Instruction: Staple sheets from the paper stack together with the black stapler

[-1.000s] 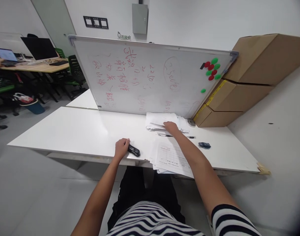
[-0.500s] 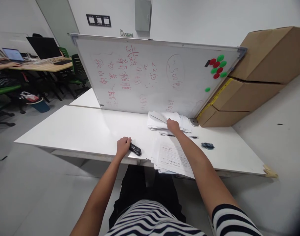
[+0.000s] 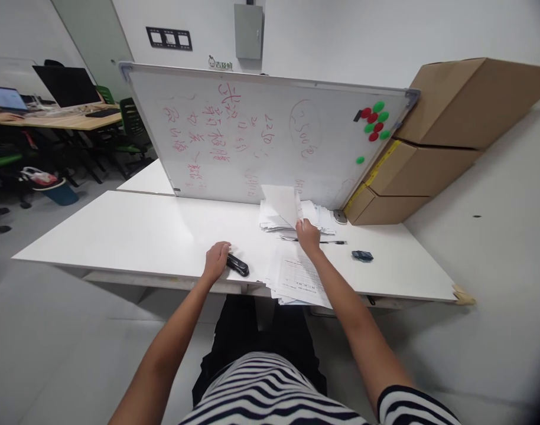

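Note:
My left hand (image 3: pixel 217 261) is closed around the rear end of a black stapler (image 3: pixel 238 265) that lies on the white desk near its front edge. Between the fingers of my right hand (image 3: pixel 308 235) is a white paper sheet (image 3: pixel 279 202), raised at an angle over the back paper stack (image 3: pixel 270 226); whether it is one sheet or more I cannot tell. Nearer me, a second paper stack (image 3: pixel 301 280) with a printed table on top hangs slightly over the desk edge, partly covered by my right forearm. A pen (image 3: pixel 336 242) lies between the stacks.
A whiteboard (image 3: pixel 234 130) with red writing stands along the back of the desk (image 3: pixel 119 236). Cardboard boxes (image 3: pixel 456 112) are piled at the right. A small dark packet (image 3: pixel 362 255) and a grey mouse-like object (image 3: pixel 340 216) lie rightward. Far left, a person's hand (image 3: pixel 8 117) rests by a laptop.
My right hand has drawn the sheet up and toward me off the back stack, so it now stands higher. The left hand stays on the stapler. The view has shifted slightly right.

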`<state>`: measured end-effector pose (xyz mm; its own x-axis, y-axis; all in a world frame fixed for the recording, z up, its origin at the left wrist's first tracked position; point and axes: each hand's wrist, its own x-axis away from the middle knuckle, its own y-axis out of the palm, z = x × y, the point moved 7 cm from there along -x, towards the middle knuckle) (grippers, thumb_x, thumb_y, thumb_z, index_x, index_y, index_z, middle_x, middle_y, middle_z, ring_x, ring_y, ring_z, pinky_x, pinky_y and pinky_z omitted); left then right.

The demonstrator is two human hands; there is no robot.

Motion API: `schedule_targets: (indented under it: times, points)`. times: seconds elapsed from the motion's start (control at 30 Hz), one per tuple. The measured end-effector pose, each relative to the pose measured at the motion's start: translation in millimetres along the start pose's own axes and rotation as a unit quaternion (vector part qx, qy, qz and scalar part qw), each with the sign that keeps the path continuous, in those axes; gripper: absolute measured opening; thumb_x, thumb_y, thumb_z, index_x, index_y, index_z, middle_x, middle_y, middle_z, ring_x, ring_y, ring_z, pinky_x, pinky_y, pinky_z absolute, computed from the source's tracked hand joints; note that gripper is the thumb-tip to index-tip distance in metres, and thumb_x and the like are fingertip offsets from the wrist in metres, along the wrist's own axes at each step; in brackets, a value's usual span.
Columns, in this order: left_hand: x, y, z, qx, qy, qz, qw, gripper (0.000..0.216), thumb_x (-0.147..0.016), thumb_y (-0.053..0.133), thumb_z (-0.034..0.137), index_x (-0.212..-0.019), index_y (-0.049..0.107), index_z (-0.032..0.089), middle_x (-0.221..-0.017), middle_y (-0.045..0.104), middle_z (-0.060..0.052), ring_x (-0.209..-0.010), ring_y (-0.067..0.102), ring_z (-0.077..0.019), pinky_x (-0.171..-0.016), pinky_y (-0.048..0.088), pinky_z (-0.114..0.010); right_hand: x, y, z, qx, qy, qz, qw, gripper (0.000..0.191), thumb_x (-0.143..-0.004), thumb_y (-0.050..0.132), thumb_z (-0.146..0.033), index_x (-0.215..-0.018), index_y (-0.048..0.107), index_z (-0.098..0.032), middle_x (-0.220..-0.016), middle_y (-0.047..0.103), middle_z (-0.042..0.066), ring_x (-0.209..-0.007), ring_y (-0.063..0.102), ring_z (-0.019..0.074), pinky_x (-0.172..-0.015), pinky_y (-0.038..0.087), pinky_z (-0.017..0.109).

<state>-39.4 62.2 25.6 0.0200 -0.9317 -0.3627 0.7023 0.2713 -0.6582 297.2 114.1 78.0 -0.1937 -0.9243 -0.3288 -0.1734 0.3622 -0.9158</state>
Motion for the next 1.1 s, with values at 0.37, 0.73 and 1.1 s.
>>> schedule_targets:
  times: [0.37, 0.73, 1.1]
  points:
    - [47.2, 47.2, 183.4, 0.411, -0.046, -0.089, 0.906, 0.052, -0.086, 0.055, 0.050, -0.129, 0.045, 0.022, -0.130, 0.054, -0.013, -0.117, 0.054, -0.0225, -0.091, 0.047, -0.035, 150.0, -68.3, -43.0, -0.220, -0.164, 0.203, 0.940, 0.029, -0.096, 0.041, -0.032, -0.106, 0.063, -0.016, -0.088, 0.072, 0.011, -0.082, 0.068, 0.0212, -0.074, 0.053, 0.032]
    - [54.0, 60.4, 158.4, 0.494, -0.159, -0.151, 0.841, 0.040, -0.080, 0.060, 0.055, -0.091, 0.068, 0.017, -0.082, 0.067, -0.003, -0.077, 0.059, -0.0168, -0.073, 0.049, -0.031, 174.7, -63.2, -33.0, -0.366, -0.092, 0.125, 0.918, 0.040, -0.096, 0.039, -0.025, -0.134, 0.052, -0.023, -0.140, 0.052, 0.008, -0.132, 0.046, 0.0216, -0.108, 0.040, 0.044]
    - [52.8, 30.0, 182.4, 0.237, 0.000, -0.069, 0.969, 0.039, -0.076, 0.066, 0.052, -0.058, 0.053, 0.020, -0.061, 0.051, 0.001, -0.060, 0.045, -0.0132, -0.059, 0.038, -0.027, 190.0, -54.7, -50.8, -0.601, 0.063, -0.026, 0.796, 0.052, -0.093, 0.046, -0.048, -0.137, 0.045, -0.022, -0.132, 0.058, 0.009, -0.126, 0.051, 0.0241, -0.107, 0.039, 0.042]
